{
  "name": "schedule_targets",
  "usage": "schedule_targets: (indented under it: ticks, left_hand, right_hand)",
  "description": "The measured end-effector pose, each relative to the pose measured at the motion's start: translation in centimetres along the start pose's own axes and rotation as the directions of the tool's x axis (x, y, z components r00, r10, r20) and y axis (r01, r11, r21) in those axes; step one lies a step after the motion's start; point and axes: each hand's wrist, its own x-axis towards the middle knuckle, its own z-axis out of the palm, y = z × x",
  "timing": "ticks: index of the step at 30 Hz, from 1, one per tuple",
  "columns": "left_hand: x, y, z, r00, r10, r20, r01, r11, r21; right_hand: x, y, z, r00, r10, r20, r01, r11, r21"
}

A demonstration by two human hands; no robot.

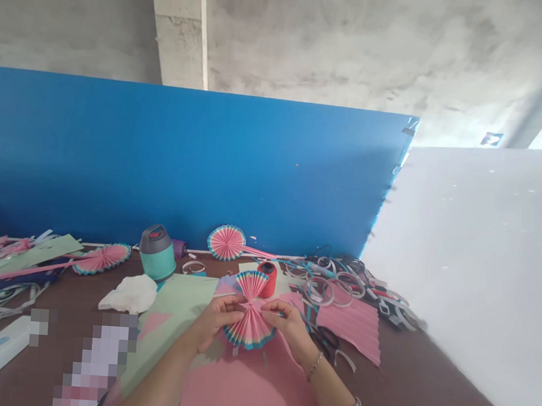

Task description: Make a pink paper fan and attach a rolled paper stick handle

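A pleated pink paper fan (pixel 250 330) with a blue and cream edge is spread into two wedges, a small upper one and a wider lower one, joined at a narrow middle. My left hand (pixel 218 321) pinches its left side near the middle. On the right side, my right hand (pixel 288 326) holds it between thumb and fingers. Just behind the fan stands a red spool of thread (pixel 267 279). Pink paper (pixel 250 388) lies below the hands, over light green sheets (pixel 180 295).
Finished round fans (pixel 227 243) lean at the back and lie at the left (pixel 105 259). A teal flask (pixel 157 254) stands behind white tissue (pixel 132 294). Rings of tape (pixel 319 291), scissors (pixel 327 338) and pleated pink paper (pixel 353 321) lie right. A blue panel (pixel 185 167) rises behind.
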Motion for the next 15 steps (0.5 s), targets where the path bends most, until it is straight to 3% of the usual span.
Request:
schedule_targets:
  ticks: [6, 11, 15]
  left_hand:
    - [-0.11, -0.01, 0.49, 1.0, 0.025, -0.009, -0.025, 0.999, -0.023]
    - [0.2, -0.22, 0.84, 0.976, 0.09, -0.199, -0.105, 0.992, -0.068]
    - [0.49, -0.24, 0.8, 0.958, 0.08, -0.277, -0.129, 0.978, -0.165]
  right_hand:
    - [0.21, 0.22, -0.18, 1.0, 0.019, -0.007, -0.018, 0.999, 0.036]
    - [0.11, 0.19, -0.15, 0.999, 0.041, 0.004, -0.041, 0.999, 0.034]
    - [0.0, -0.24, -0.17, 1.0, -0.008, -0.028, 0.011, 0.991, 0.136]
